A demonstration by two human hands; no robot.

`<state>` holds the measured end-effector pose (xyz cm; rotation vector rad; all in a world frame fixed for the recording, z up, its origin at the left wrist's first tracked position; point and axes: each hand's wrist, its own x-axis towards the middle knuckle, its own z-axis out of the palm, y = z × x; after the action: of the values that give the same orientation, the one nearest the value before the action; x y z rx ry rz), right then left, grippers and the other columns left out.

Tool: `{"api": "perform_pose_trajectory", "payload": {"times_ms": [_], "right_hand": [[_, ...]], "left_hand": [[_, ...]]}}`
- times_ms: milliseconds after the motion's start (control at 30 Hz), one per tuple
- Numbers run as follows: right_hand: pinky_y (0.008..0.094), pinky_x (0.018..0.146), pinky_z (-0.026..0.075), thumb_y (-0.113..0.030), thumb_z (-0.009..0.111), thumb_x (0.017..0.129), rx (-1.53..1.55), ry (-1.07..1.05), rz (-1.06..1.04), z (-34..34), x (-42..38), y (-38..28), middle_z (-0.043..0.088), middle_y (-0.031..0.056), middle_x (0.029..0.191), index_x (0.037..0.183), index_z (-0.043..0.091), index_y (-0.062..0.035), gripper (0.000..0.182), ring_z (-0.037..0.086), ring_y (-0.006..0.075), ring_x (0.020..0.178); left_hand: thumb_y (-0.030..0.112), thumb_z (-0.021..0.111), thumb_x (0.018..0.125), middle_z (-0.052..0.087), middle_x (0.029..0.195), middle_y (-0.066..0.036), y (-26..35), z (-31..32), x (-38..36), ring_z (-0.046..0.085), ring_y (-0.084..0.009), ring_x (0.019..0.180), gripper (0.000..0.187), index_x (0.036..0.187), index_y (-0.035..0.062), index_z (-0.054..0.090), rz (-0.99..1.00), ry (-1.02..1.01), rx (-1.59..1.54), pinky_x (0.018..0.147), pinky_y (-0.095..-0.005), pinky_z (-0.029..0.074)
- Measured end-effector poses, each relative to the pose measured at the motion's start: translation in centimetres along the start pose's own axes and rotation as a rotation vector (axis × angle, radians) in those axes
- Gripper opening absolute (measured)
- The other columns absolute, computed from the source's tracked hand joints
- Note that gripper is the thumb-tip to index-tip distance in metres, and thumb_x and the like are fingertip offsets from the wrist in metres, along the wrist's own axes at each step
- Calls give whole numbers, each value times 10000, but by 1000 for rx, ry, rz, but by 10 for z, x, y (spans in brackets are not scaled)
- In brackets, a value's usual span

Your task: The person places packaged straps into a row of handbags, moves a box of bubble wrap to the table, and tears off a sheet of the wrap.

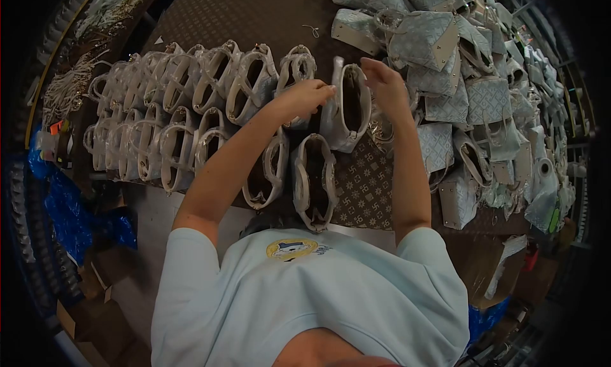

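A pale handbag [349, 106] stands mouth-up on the table in front of me, its dark inside showing between my two hands. My left hand [307, 98] is closed, with finger and thumb pinched at the bag's left rim. At the right rim, my right hand [386, 87] has its fingers bent and apart from the thumb, the fingertips right beside the edge. Nearer my body is another open-topped handbag [314, 182], with a similar handbag [266, 173] to its left. Behind my left wrist is a handbag [296, 67] with looped handles.
Rows of wrapped pale handbags [181, 81] fill the table's left side. A heap of patterned light handbags [439, 81] covers the right. Brown patterned cloth [363, 189] covers the table; a small loop of cord [312, 30] lies at the back. Blue plastic [70, 208] hangs at left.
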<state>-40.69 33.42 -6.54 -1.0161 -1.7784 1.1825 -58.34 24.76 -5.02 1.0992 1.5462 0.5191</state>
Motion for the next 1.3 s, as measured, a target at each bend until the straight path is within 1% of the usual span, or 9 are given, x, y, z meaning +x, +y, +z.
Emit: {"api": "perform_pose_trajectory", "payload": {"times_ms": [200,433,533,667,867,967,1033,1067,1300], "right_hand": [[296,703,461,-222,549,837,-166,432,87,-39,-94,17,520,106,1107,1229,398,-51,454,532,155,943],[317,844,396,-388,524,814,-249,-144,443,25,-85,54,524,199,1103,1282,286,-1,652,528,316,991],[293,816,403,-311,544,819,4,80,194,15,-86,70,525,175,1098,1212,392,22,538,527,245,977],[410,745,449,-306,541,799,-960,197,227,-32,-100,98,524,177,1031,1214,393,-32,518,510,326,961],[427,638,467,-271,598,735,-1312,271,80,-17,-88,123,520,180,967,1147,446,-53,490,518,332,932],[420,620,462,-262,618,703,-1251,183,132,-33,-83,154,544,157,920,1020,506,-53,396,547,342,839],[416,619,456,-249,613,698,-1163,149,181,-39,-84,145,556,141,871,954,522,-61,330,552,340,799],[412,619,451,-236,607,694,-1072,120,226,-41,-82,139,567,125,822,888,538,-68,266,557,338,759],[331,577,434,-208,598,727,-838,492,189,-71,-102,14,558,88,697,795,498,-45,203,543,243,595]], "left_hand": [[336,477,832,460,773,1,-23,-7,4,465,-109,677,388,1067,31,522,20,2,57,644,-294,468],[275,496,799,595,953,-120,-6,6,-6,582,-217,849,373,1046,-1,543,44,-49,184,626,-346,473],[195,517,756,596,913,-134,-13,-12,-16,580,-248,847,299,992,16,556,284,447,396,676,-359,459],[105,524,712,577,966,-133,-40,-26,-7,574,-280,869,213,902,43,598,219,702,633,731,-383,455],[97,540,695,582,930,-151,-42,-20,33,580,-322,832,213,881,22,612,110,462,1009,720,-409,476],[93,512,707,594,840,-163,-45,-23,42,596,-318,770,195,845,7,620,113,539,905,669,-391,487],[153,475,738,591,730,-139,-52,-34,50,599,-289,670,195,713,10,606,147,858,337,631,-366,480],[250,445,757,582,761,-107,-60,-46,49,580,-262,666,250,722,28,556,109,483,-589,629,-405,454],[285,477,741,516,965,-100,-70,-66,33,516,-236,805,322,948,38,484,-86,474,-737,647,-457,450]]}}
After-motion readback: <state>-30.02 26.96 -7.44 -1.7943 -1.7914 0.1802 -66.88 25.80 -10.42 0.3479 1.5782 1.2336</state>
